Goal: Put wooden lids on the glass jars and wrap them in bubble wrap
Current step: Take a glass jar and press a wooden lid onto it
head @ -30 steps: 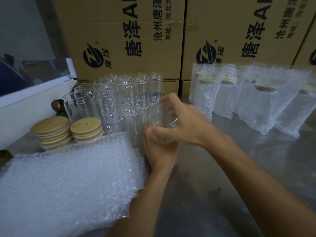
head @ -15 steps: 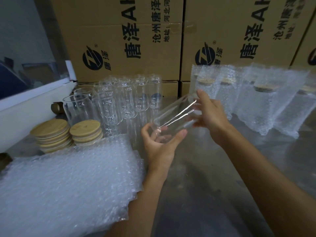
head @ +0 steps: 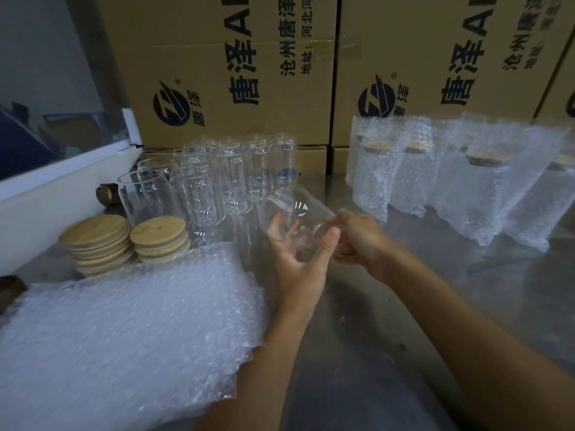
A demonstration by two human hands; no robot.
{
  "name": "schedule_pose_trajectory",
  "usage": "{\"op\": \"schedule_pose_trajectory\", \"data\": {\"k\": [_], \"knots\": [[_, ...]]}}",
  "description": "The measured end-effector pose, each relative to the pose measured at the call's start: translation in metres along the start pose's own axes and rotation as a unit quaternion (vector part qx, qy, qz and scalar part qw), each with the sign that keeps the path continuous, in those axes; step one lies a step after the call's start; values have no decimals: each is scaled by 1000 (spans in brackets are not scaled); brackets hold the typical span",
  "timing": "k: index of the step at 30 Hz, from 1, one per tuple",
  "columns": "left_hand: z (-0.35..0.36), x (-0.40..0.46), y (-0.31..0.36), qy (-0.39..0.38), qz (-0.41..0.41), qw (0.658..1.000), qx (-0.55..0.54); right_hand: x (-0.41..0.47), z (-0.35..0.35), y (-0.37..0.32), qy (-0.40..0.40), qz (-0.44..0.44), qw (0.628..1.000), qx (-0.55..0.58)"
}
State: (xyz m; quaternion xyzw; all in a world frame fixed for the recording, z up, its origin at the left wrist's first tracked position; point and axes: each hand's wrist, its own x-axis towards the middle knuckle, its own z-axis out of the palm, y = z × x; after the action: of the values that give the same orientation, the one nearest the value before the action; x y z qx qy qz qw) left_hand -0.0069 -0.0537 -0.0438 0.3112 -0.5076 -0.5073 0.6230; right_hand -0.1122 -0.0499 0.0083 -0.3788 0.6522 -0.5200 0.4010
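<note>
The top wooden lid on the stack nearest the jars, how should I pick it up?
Probably from above. That wooden lid lies flat on top of its stack, so pinch its round rim with thumb on one side, fingers opposite. The left hand is nearer, but it is cradling the glass jar with the right hand.

Cardboard boxes (head: 236, 73) run off the top edge, print cut short. The bubble wrap sheets (head: 124, 343) leave the lower left. A brown object (head: 11, 290) at the left edge is only partly seen.
</note>
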Motion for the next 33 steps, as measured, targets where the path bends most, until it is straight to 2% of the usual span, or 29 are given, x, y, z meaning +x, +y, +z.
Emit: {"op": "schedule_pose_trajectory", "data": {"k": [5,9,12,15,18,24,28,33], "knots": [[0,2,-9,45,37,997,45,-1,9,-5,-67,-45,995,-54],[-3,5,-11,84,58,991,81,-3,12,-14,-77,-94,987,-109],[-4,5,-10,113,80,985,107,-12,10,-23,-85,-164,970,-160],[-5,5,-9,135,77,981,118,-24,11,-31,-59,-245,946,-205],[-6,4,-9,144,82,977,134,-34,11,-33,-24,-326,906,-268],[-5,1,-7,137,111,957,229,-37,7,-32,31,-345,866,-360],[-6,-1,-7,132,161,943,261,-33,6,-31,71,-345,868,-349],[-5,-2,-7,120,195,943,241,-27,3,-33,94,-351,903,-230]]}}
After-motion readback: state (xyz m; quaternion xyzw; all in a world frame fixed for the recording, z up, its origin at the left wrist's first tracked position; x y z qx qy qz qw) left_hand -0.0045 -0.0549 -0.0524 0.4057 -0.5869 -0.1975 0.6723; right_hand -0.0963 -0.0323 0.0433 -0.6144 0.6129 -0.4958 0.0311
